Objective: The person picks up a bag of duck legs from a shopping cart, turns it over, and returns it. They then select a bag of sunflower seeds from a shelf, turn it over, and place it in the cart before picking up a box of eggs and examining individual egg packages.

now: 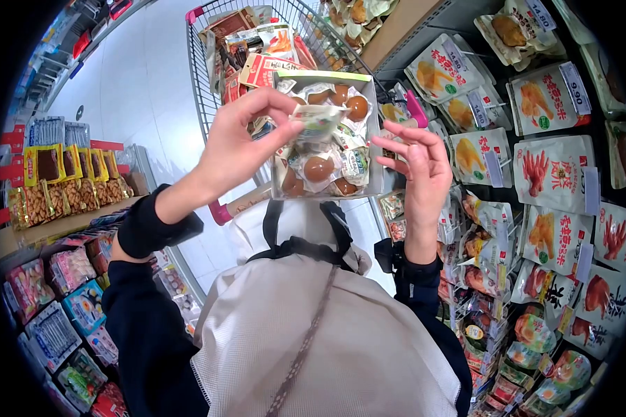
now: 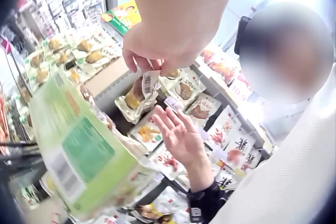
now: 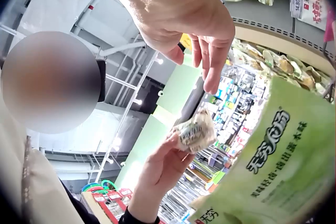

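Wrapped packet (image 1: 321,119) is pinched by the left hand (image 1: 240,135) above the box (image 1: 375,179) of brown eggs (image 1: 318,168), its edge presumably taken for easy purchase, while the right hand (image 1: 424,167), fingers loose, is held empty alongside.

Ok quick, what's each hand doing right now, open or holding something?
Left hand: holding a small packet.
Right hand: open, holding nothing, beside the box.

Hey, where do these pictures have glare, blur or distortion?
Head: wide-angle bending, black corners; left wrist: print on the green box is blurred, upper right washed out; right wrist: ceiling lights glare, while the box's large lettering looks clear.
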Motion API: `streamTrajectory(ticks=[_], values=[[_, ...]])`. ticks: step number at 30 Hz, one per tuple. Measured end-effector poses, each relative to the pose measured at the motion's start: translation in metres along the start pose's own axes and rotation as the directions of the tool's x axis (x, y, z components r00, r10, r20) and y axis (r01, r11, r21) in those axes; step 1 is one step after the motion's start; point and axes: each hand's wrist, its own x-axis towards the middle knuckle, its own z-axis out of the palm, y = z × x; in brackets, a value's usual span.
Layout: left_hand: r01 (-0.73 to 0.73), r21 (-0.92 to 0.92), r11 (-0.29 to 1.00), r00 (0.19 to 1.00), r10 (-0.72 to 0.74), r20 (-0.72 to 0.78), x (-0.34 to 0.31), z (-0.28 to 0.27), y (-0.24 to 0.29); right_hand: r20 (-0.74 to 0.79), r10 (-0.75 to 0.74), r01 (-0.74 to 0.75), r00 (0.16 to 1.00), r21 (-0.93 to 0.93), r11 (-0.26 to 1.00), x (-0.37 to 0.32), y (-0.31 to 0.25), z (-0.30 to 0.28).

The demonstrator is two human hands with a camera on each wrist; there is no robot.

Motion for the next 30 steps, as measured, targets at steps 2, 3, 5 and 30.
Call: streamTrajectory(ticks=[2,3,5,30], values=[[-0.073,0.062,0.995,0.995,0.069,0.066,-0.001,-0.007,-0.007,-0.008,-0.005,0.005,1.0,-0.085,0.996,-0.002,0.009,-0.01],[-0.112,0.091,0.99,0.99,0.102,0.102,-0.001,-0.009,-0.01,-0.005,0.021,-0.021,1.0,-0.068,0.997,-0.003,0.011,-0.014],[-0.063,0.116,0.991,0.986,0.044,0.158,-0.003,-0.007,-0.011,-0.005,0.041,-0.041,0.999,-0.07,0.997,-0.006,0.015,-0.018],[-0.89,0.386,0.242,0.426,0.145,0.893,0.046,0.089,-0.023,-0.187,-0.007,-0.009,0.982,-0.086,0.996,-0.029,0.021,-0.042]])
